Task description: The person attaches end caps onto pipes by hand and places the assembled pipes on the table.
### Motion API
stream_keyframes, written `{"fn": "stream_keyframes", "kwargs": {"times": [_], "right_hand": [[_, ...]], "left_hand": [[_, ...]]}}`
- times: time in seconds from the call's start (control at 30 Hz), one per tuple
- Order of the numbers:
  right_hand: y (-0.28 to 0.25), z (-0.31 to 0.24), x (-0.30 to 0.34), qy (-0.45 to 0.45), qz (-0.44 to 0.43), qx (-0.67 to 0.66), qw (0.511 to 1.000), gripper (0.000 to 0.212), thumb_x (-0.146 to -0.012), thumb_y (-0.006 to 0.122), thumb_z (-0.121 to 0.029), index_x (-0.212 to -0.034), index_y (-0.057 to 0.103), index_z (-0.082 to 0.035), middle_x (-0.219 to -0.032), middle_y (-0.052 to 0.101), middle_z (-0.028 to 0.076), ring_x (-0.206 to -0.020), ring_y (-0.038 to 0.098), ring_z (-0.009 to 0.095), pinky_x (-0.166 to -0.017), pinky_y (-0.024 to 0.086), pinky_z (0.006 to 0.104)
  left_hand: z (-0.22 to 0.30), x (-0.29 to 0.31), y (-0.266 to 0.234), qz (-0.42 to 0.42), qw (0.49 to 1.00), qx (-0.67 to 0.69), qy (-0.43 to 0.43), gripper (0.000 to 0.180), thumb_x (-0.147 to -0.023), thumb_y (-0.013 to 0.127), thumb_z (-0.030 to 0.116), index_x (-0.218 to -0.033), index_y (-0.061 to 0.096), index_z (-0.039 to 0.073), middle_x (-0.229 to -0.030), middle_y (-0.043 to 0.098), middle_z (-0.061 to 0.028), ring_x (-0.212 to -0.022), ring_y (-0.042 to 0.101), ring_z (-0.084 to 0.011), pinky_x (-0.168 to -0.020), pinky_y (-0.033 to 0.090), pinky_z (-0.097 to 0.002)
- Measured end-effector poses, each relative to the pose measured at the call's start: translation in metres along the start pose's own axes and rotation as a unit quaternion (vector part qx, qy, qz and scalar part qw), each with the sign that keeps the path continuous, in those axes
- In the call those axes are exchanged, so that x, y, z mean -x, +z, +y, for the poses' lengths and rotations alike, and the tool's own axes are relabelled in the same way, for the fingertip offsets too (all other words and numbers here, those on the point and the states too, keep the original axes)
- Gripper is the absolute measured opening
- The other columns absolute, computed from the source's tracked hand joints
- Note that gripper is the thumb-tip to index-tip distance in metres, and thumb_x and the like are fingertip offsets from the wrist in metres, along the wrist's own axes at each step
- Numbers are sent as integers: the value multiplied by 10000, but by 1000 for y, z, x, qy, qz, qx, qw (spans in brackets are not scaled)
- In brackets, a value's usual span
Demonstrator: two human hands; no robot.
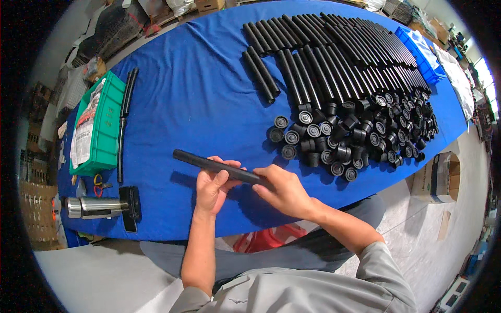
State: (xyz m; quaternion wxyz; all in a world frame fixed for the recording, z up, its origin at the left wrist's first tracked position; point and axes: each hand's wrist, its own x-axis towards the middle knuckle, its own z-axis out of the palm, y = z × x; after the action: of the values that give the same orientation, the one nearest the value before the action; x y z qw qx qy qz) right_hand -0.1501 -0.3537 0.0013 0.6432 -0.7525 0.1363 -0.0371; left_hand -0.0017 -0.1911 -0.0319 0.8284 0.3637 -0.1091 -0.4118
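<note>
A black tube is held above the blue cloth at the near middle of the table, tilted down to the right. Around its middle my left hand is closed, thumb on top. My right hand grips the right end, covering it, so I cannot tell whether a cap sits there. Beyond my right hand lies a heap of black ribbed end caps, some with round faces up. Rows of similar black tubes lie behind the caps, with two tubes slightly apart at the left.
On the left stands a green crate with newspaper inside, beside long black tubes. Nearer are scissors, a steel flask and a black phone-like object. A blue crate stands far right; a cardboard box is on the floor.
</note>
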Motion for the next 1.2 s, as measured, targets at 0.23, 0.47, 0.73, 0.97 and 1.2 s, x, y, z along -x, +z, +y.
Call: {"fn": "stream_keyframes", "kwargs": {"times": [0.23,0.47,0.73,0.97,1.2], "right_hand": [[-4,-19,1,137,-64,-84,985,363,-847,731,-162,-1148,626,11,-885,621,170,-788,640,286,-614,508,352],[3,4,3,-157,56,166,972,301,-888,690,-212,-1095,641,1,-887,639,185,-754,653,349,-638,509,382],[5,13,1,-233,92,269,930,399,-889,704,-186,-1202,596,35,-862,667,101,-738,617,145,-613,511,345],[-4,2,-1,-24,-26,17,999,311,-870,690,-157,-1136,610,-15,-885,619,169,-750,640,348,-630,533,418],[-2,-2,1,-142,21,104,984,339,-875,706,-209,-1126,628,7,-887,650,193,-779,657,340,-649,521,399]], "left_hand": [[3,2,-6,-31,999,-9,6,357,-874,724,86,-1137,484,58,-1088,647,-219,-1016,671,-393,-867,605,-494],[1,0,-4,-2,1000,-28,5,335,-867,724,52,-1114,499,66,-1068,655,-198,-1016,677,-378,-841,615,-462],[0,-2,-6,-9,999,-36,-3,348,-859,728,41,-1129,510,73,-1068,658,-185,-1014,677,-363,-831,620,-444],[2,-1,-1,-11,999,-33,-13,345,-859,740,67,-1124,519,85,-1068,656,-179,-1003,679,-328,-827,620,-436],[4,1,-5,-20,1000,-15,-5,325,-861,736,66,-1107,525,84,-1061,656,-185,-1013,674,-356,-851,610,-456]]}}
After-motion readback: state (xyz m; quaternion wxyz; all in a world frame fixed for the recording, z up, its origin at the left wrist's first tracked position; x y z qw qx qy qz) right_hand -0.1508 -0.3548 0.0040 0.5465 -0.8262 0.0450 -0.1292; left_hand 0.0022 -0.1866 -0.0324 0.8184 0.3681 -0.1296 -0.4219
